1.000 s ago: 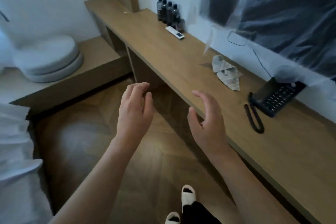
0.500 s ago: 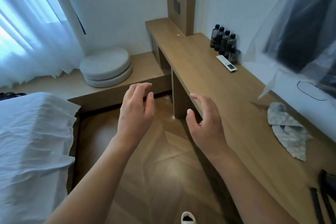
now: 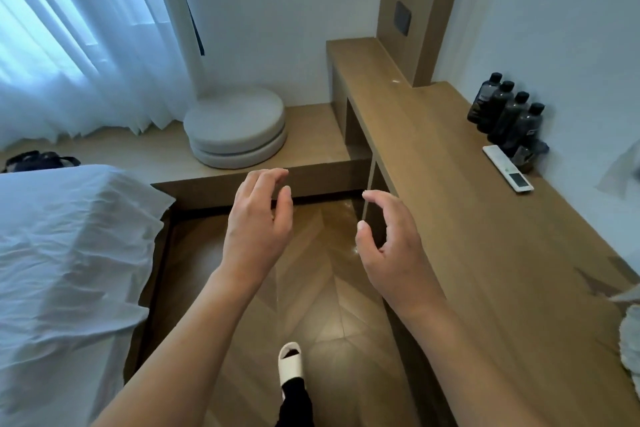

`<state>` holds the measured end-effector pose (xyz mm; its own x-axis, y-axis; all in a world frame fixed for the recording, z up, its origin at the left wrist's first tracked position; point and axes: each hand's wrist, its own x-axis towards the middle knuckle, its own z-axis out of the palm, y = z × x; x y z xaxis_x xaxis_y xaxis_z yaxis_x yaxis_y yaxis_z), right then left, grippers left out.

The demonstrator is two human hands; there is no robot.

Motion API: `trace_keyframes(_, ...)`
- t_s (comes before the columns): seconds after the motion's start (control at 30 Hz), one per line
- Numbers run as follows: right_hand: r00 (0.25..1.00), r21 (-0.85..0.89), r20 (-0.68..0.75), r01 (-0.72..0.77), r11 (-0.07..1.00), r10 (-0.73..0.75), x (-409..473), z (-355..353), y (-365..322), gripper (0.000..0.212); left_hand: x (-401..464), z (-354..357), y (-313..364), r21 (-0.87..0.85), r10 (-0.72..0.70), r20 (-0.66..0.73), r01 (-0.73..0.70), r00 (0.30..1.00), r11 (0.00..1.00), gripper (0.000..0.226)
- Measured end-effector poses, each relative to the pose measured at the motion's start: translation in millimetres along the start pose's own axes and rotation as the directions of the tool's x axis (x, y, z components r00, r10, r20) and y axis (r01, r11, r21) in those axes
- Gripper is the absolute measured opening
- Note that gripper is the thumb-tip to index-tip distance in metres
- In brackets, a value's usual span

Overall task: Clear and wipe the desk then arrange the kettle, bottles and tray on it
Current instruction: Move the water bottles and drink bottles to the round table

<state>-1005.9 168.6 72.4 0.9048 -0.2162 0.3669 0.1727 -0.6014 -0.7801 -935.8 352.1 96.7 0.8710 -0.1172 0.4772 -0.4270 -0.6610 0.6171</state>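
1. Cut off: a crumpled pale cloth [image 3: 631, 336] lies at the right frame edge on the counter [image 3: 460, 218]; only its left margin shows. A translucent plastic sheet [image 3: 623, 170] also enters from the right, its extent unseen.
2. Hard to make out: a small dark object [image 3: 528, 154] sits just beside the bottles; its identity cannot be told. A dark item [image 3: 38, 160] beyond the bed [image 3: 69, 253] is partly hidden.
3. No kettle or tray is visible.
4. Bottles [image 3: 505, 113]: four dark plastic bottles with black caps, upright in a row against the wall at the counter's far right.
5. Remote [image 3: 508, 173]: white, slim, flat on the counter near the bottles.
6. Counter: long, wood-grain, smooth.
7. Left hand [image 3: 256, 229]: empty, fingers loosely curled and apart, above the herringbone wood floor [image 3: 322, 288].
8. Right hand [image 3: 391, 246]: empty, fingers spread, at the counter's front edge, touching nothing visible.
9. Two round grey cushions [image 3: 237, 125] are stacked on a low wooden platform.
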Motion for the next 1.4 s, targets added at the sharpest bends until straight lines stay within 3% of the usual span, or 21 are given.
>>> trace_keyframes(0.23, 1.000, -0.037, 0.019, 0.003, 0.999, -0.002, 141, 72, 4, 0.039, 139, 6, -77, -0.014, 0.008, -0.051, -0.009, 0.999, 1.000, 0.027)
trace_keyframes(0.47, 0.998, -0.066, 0.012, -0.057, 0.996, 0.058, 262, 125, 18, 0.040, 270, 40, -147, -0.042, -0.002, -0.001, 0.002, 1.000, 0.999, 0.027)
trace_keyframes(0.67, 0.990, -0.046, -0.009, -0.143, 0.989, 0.143, 354, 154, 64, 0.040, 357, 99, -187, -0.020, 0.003, 0.085, -0.002, 0.996, 1.000, 0.027)
trace_keyframes(0.83, 0.985, -0.020, 0.050, -0.165, 0.986, 0.166, 459, 182, 107, 0.041, 447, 147, -219, 0.020, -0.001, 0.071, 0.000, 0.997, 1.000, 0.026)
trace_keyframes(1.03, 0.978, -0.017, 0.024, -0.207, 0.978, 0.207, 566, 195, 137, 0.040, 550, 187, -234, 0.019, 0.032, 0.057, -0.033, 0.998, 0.999, 0.025)
trace_keyframes(1.17, 0.964, -0.046, 0.031, -0.261, 0.964, 0.262, 610, 200, 155, 0.040, 601, 221, -245, -0.008, 0.053, 0.114, -0.052, 0.992, 0.999, 0.028)
trace_keyframes(1.4, 0.893, -0.091, -0.170, -0.435, 0.896, 0.417, 656, 185, 175, 0.041, 689, 281, -249, -0.183, 0.209, 0.211, -0.171, 0.955, 0.968, 0.027)
